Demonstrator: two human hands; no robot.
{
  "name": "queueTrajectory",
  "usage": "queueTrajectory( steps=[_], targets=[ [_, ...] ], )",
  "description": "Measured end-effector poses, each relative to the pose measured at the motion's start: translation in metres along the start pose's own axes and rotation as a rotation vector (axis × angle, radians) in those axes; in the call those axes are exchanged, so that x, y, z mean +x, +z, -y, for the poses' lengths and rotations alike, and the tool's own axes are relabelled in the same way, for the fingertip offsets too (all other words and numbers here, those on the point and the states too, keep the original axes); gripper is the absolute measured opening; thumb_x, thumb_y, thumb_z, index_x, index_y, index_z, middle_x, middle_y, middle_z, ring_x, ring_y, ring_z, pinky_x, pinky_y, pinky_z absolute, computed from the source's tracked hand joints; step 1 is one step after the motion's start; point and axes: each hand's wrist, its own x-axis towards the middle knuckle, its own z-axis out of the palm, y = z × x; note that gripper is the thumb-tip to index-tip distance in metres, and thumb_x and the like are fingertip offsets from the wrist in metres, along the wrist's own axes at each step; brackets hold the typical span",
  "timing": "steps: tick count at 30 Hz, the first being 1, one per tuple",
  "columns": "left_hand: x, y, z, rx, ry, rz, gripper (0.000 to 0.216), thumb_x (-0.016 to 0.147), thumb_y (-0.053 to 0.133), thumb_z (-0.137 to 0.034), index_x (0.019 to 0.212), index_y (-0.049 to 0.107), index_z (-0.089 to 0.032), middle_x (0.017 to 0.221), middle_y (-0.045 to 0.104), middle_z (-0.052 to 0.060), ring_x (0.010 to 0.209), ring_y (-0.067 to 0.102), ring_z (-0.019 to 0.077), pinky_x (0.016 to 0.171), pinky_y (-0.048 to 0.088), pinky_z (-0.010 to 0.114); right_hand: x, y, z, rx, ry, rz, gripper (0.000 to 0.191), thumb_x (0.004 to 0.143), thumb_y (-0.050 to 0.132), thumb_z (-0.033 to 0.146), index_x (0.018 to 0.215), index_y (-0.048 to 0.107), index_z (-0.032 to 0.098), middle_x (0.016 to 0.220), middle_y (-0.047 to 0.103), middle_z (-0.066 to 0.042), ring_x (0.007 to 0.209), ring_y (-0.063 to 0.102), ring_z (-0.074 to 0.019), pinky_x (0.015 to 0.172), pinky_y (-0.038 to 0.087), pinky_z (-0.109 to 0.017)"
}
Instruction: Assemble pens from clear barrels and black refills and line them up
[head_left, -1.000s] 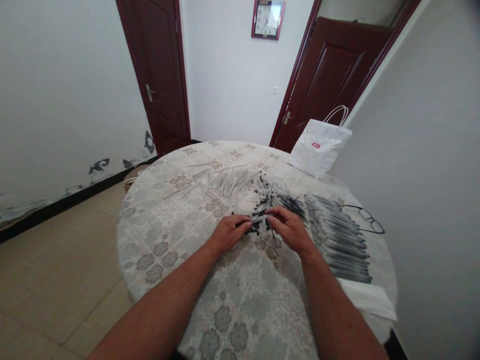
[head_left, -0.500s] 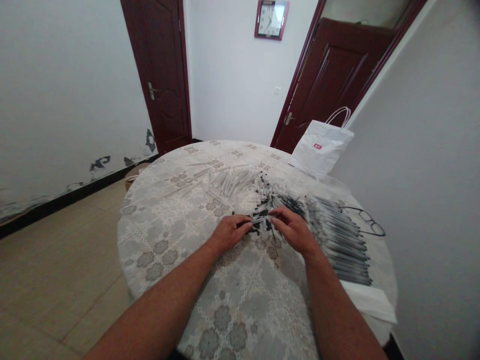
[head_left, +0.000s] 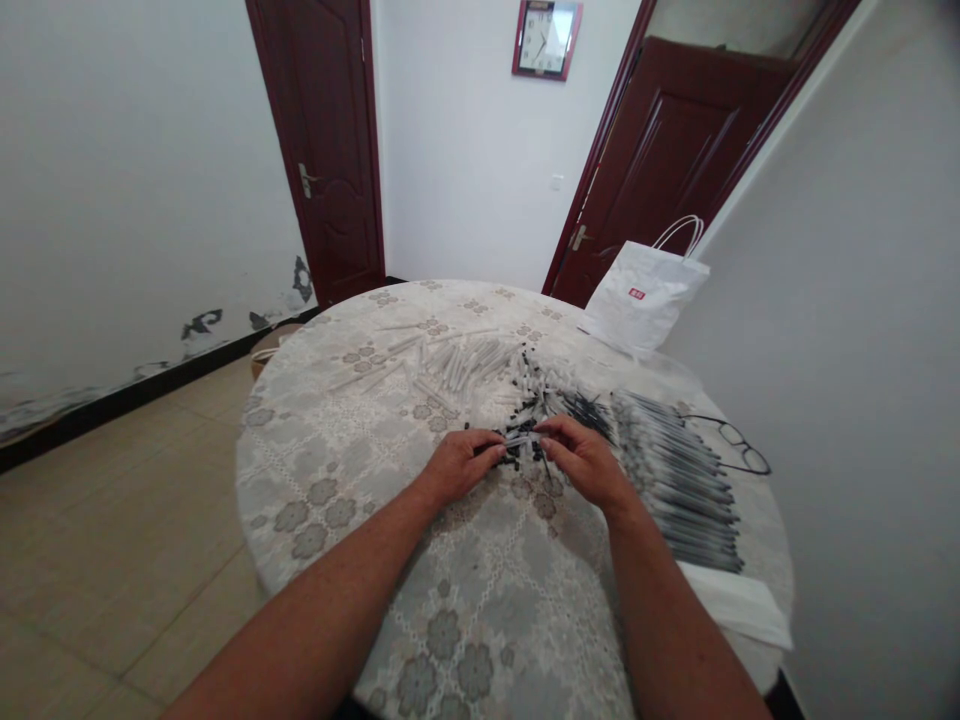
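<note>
Between my two hands lies a clear pen barrel (head_left: pixel 519 440), roughly level over a scatter of small parts. My left hand (head_left: pixel 457 465) pinches its left end between thumb and fingers. At its other end the thumb and fingertips of my right hand (head_left: pixel 589 460) are closed; the exact grip there is too small to make out. Small black and white pen parts (head_left: pixel 534 375) lie just beyond and below the hands. Thin dark refills (head_left: pixel 589 410) are heaped beyond my right hand. Farther back, loose clear barrels (head_left: pixel 459 365) are spread out.
A thick row of pens (head_left: pixel 694 500) lies right of my right forearm, with glasses (head_left: pixel 739 445) beside it. A white paper bag (head_left: pixel 649 295) stands at the back right. White folded material (head_left: pixel 739 605) lies at the right edge of the round, cloth-covered table (head_left: pixel 322 590).
The view has shifted very slightly. Both hands stay at the same place around the pen barrel, with hardly any visible movement.
</note>
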Motion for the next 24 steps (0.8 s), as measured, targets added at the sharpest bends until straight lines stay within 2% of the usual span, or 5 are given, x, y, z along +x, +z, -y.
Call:
queueTrajectory(
  steps=[9,14,20,24],
  targets=[
    [0.0000,-0.0009,-0.0003,0.018,0.008,0.014,0.029,0.092,0.055,-0.037,0.102,0.077,-0.020,0.088,0.075,0.003,0.080,0.067,0.0167,0.075,0.046,0.024,0.0012,0.0018,0.0007,0.002,0.014,0.018,0.024,0.089,0.062,0.038,0.104,0.071,0.022,0.084,0.068,-0.002,0.073,0.059,-0.0169,0.067,0.045,-0.027],
    [-0.0003,-0.0014,-0.0022,0.058,0.025,0.043,0.031,0.093,0.052,-0.037,0.100,0.077,-0.019,0.085,0.074,0.003,0.077,0.065,0.0160,0.073,0.044,0.024,0.0013,0.0020,0.0002,0.040,0.091,0.055,0.025,0.091,0.057,0.042,0.097,0.070,0.021,0.072,0.064,0.000,0.063,0.056,-0.0147,0.059,0.043,-0.026],
    [-0.0003,-0.0016,-0.0035,0.072,0.011,0.056,0.033,0.095,0.049,-0.037,0.096,0.076,-0.018,0.080,0.073,0.002,0.075,0.064,0.0156,0.071,0.044,0.023,0.0024,0.0045,-0.0062,0.113,0.143,0.018,0.032,0.089,0.059,0.049,0.097,0.071,0.020,0.064,0.061,0.002,0.057,0.053,-0.0143,0.054,0.041,-0.025],
    [-0.0004,-0.0016,-0.0041,0.072,0.021,0.043,0.033,0.095,0.050,-0.037,0.094,0.076,-0.018,0.079,0.072,0.002,0.073,0.063,0.0152,0.071,0.044,0.023,0.0032,0.0058,-0.0082,0.077,0.156,0.013,0.035,0.089,0.058,0.052,0.093,0.072,0.020,0.061,0.061,0.002,0.055,0.053,-0.0141,0.052,0.040,-0.025]
  ],
)
